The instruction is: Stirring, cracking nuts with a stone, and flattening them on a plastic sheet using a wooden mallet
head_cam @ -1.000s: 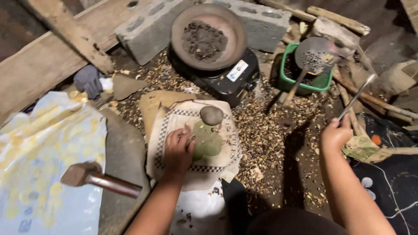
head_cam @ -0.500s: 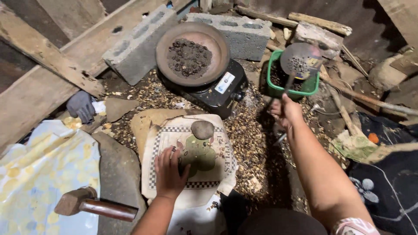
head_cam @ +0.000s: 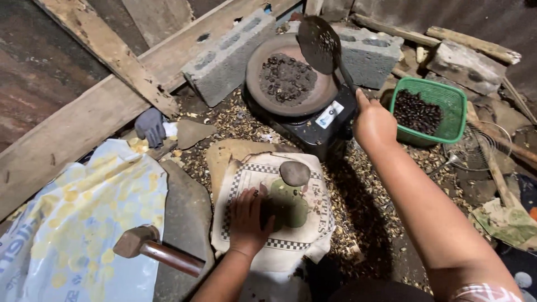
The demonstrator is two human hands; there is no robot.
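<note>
My right hand (head_cam: 373,124) grips the handle of a round perforated metal skimmer (head_cam: 319,37), raised over a dark pan (head_cam: 288,75) of roasted beans on a black burner (head_cam: 321,120). My left hand (head_cam: 249,221) rests flat on a checkered cloth (head_cam: 277,215) spread on the ground, beside a greenish stain. A smooth grey stone (head_cam: 295,173) lies on the cloth just above that hand.
A green basket (head_cam: 429,109) of dark beans stands right of the burner. A hammer (head_cam: 156,251) lies on a flat stone at lower left, beside a yellow-patterned sheet (head_cam: 78,223). Concrete blocks (head_cam: 232,53), wooden planks and husks surround the pan.
My right hand moved left from the green basket and lifted the skimmer over the pan. The left hand stayed on the cloth.
</note>
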